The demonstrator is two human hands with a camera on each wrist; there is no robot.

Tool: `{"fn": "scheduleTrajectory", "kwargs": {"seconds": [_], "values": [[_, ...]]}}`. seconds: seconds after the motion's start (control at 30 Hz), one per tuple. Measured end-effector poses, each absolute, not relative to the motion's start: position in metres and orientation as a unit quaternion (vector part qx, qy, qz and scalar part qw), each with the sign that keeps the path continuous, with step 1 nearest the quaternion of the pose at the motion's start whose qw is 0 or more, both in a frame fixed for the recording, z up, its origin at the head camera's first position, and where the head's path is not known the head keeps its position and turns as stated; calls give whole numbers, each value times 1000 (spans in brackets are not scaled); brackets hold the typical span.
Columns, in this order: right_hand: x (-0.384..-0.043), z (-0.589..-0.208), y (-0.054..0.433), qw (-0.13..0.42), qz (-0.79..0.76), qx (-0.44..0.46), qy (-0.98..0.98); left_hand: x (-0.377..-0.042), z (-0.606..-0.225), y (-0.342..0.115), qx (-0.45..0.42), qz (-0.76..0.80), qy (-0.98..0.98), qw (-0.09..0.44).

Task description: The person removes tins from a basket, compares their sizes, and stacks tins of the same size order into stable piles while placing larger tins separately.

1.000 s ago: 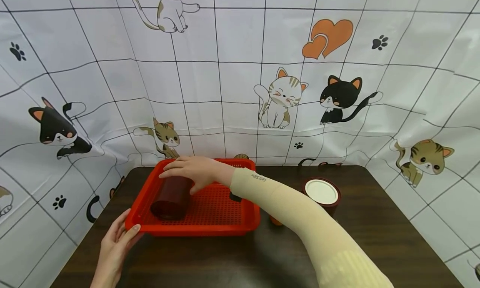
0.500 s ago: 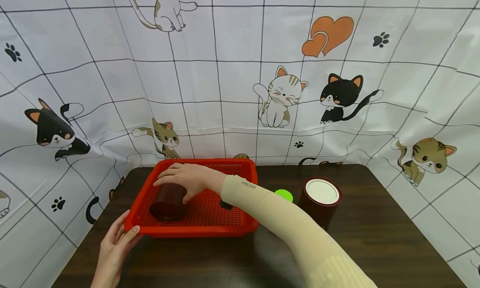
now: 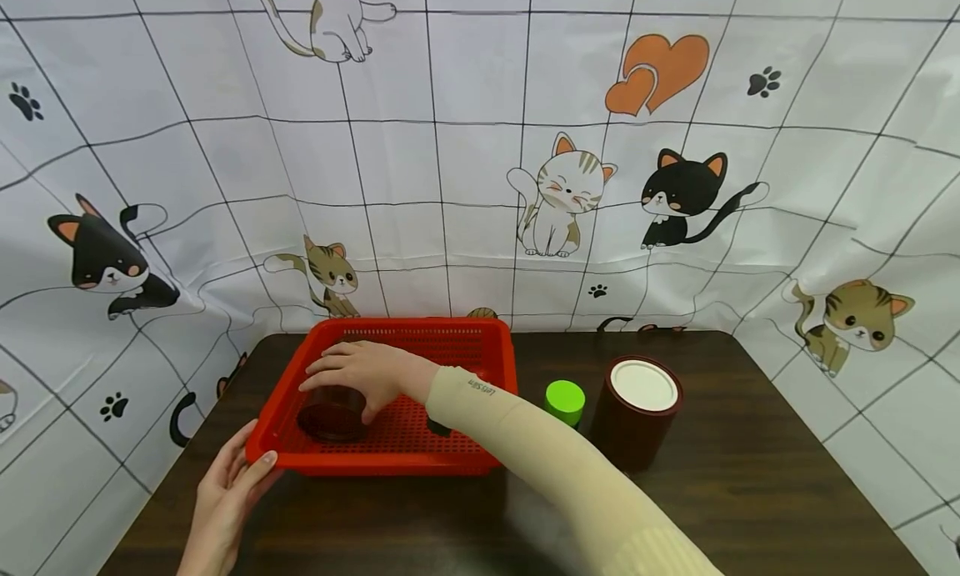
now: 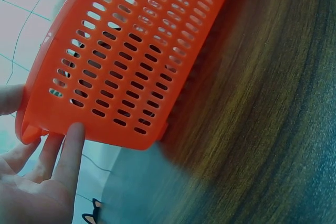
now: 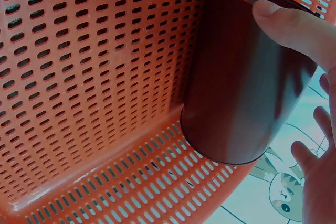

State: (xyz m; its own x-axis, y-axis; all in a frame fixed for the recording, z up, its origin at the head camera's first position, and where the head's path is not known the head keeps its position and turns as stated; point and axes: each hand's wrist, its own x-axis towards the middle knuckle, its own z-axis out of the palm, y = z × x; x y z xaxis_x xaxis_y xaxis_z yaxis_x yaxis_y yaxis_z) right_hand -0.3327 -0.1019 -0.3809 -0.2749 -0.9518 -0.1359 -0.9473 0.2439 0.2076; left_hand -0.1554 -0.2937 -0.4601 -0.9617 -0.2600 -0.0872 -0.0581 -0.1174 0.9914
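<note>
A red plastic basket (image 3: 390, 463) with perforated walls stands on the dark wooden table. My left hand (image 3: 228, 497) holds its front left corner, thumb over the rim and fingers beneath; the left wrist view shows these fingers (image 4: 73, 145) against the perforated side. Inside the basket's left part lies a dark brown cylindrical can (image 3: 330, 422). Over this can is my right hand (image 3: 375, 374), its fingers spread. In the right wrist view the thumb (image 5: 283, 22) is at the can's end rim, while the other fingers stand apart from the can (image 5: 236, 82).
Right of the basket, a dark brown can (image 3: 633, 430) with a white top stands upright. Beside it is a green-capped container (image 3: 564, 399), partly hidden by my right sleeve (image 3: 525, 443). A white cat-print sheet (image 3: 472, 167) hangs behind the table (image 3: 750, 443).
My right hand has come slightly nearer and to the left over the can. The sleeve has shifted, uncovering the green cap and more of the upright can. My left hand stays on the basket corner.
</note>
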Motion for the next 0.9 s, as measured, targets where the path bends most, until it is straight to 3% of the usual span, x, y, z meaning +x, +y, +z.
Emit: {"fn": "scheduleTrajectory", "kwargs": {"seconds": [0.53, 0.77, 0.9], "values": [[-326, -391, -115, -32, -177, 589, -788, -155, -459, -293, 123, -738, -661, 63], [-319, -390, -111, 19, -200, 574, -794, -156, -459, -294, 115, -738, -661, 64], [-317, -390, -110, 14, -194, 555, -809, -156, -460, -294, 110, -739, -661, 64]]}}
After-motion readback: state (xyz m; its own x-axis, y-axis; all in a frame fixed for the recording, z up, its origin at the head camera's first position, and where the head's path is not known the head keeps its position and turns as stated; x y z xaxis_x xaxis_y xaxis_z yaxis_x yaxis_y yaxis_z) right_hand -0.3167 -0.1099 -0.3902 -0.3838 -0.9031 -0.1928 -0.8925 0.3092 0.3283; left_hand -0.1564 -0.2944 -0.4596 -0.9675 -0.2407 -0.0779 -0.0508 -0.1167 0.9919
